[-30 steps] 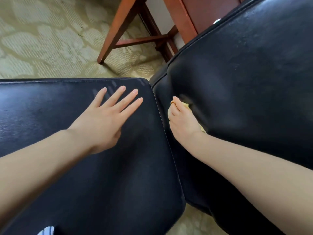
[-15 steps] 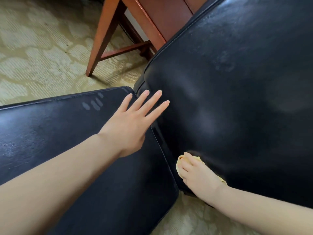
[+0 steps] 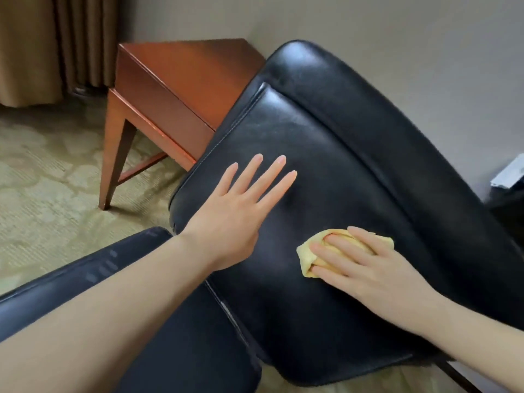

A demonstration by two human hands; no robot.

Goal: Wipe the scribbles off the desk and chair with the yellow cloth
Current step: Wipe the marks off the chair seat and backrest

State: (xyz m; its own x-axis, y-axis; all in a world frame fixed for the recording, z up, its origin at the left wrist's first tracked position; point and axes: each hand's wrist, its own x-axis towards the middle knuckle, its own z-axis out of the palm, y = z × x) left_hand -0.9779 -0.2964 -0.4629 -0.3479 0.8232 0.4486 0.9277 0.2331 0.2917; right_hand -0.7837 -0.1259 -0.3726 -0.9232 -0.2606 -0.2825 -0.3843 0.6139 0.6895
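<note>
Head view: right hand (image 3: pixel 365 265) presses flat-fingered on yellow cloth (image 3: pixel 307 255), bunched against chair backrest (image 3: pixel 326 143), lower middle; no pinch. Left hand (image 3: pixel 235 219) lies flat, released, near the backrest's left edge. Cloth judged soft, light, limp; best palmed as a wad.

Brown curtain (image 3: pixel 42 43) top-L, patterned green carpet (image 3: pixel 42 171), beige wall (image 3: pixel 397 38) bkgd, white obj (image 3: pixel 509 173) R edge

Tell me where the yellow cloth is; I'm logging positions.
Head view, lower right: yellow cloth under the right hand on the chair back, beside the left hand.
</note>
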